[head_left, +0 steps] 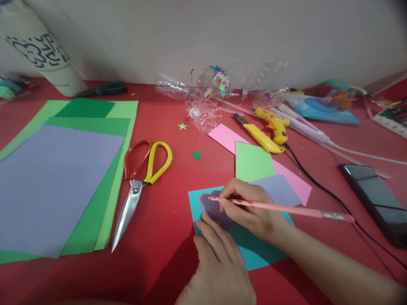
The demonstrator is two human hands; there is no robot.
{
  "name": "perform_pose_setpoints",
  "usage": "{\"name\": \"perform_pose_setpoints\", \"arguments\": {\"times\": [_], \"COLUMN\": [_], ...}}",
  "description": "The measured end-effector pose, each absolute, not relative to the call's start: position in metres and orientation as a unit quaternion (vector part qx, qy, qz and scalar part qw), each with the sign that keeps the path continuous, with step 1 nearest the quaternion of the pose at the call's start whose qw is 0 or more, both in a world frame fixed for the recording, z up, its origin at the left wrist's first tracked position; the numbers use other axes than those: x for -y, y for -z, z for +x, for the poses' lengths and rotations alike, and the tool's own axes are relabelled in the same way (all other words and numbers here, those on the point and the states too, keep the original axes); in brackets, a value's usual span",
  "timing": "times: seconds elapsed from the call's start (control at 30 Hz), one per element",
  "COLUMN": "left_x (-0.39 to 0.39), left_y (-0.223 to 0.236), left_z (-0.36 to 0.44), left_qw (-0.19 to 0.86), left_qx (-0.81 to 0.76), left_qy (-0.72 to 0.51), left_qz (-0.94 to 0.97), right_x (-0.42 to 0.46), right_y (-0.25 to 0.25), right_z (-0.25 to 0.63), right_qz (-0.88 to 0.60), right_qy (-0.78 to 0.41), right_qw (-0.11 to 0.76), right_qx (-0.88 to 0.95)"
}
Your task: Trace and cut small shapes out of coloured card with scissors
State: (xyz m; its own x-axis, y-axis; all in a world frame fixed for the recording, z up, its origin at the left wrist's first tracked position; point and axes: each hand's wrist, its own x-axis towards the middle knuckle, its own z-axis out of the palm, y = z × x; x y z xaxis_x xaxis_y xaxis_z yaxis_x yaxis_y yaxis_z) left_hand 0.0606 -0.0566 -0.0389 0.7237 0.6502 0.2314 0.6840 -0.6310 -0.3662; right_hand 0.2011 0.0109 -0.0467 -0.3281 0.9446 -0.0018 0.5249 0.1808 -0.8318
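My right hand (pixel 251 207) grips a pink pencil (pixel 286 207), its eraser end pointing right and its tip at a small purple paper (pixel 210 206). That paper lies on a teal sheet (pixel 254 248). Fingers outstretched, my left hand (pixel 219 262) rests flat on the lower edge of the purple paper and the teal sheet. Part of the purple paper is hidden under both hands. Just behind my right hand are another purple piece (pixel 280 190), a light green square (pixel 252 161) and a pink strip (pixel 295 182).
Scissors (pixel 135 190) lie left of my hands, beside stacked purple (pixel 63 186) and green sheets. A yellow cutter (pixel 262 137) and a glue gun (pixel 275 125) with a black cord lie behind. A phone (pixel 375 199) is at right; a white bottle (pixel 47 51) stands back left.
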Motion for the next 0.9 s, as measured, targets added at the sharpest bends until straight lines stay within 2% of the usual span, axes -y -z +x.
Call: {"name": "perform_pose_setpoints", "arguments": {"times": [0.9], "left_x": [0.0563], "left_y": [0.0397], "left_z": [0.0612], "left_qw": [0.224], "left_qx": [0.369], "left_qy": [0.041], "left_qz": [-0.901], "right_x": [-0.0105], "right_y": [0.0449], "right_z": [0.2029], "right_qz": [-0.509], "right_qy": [-0.373], "right_qw": [0.265], "right_qx": [0.729]}}
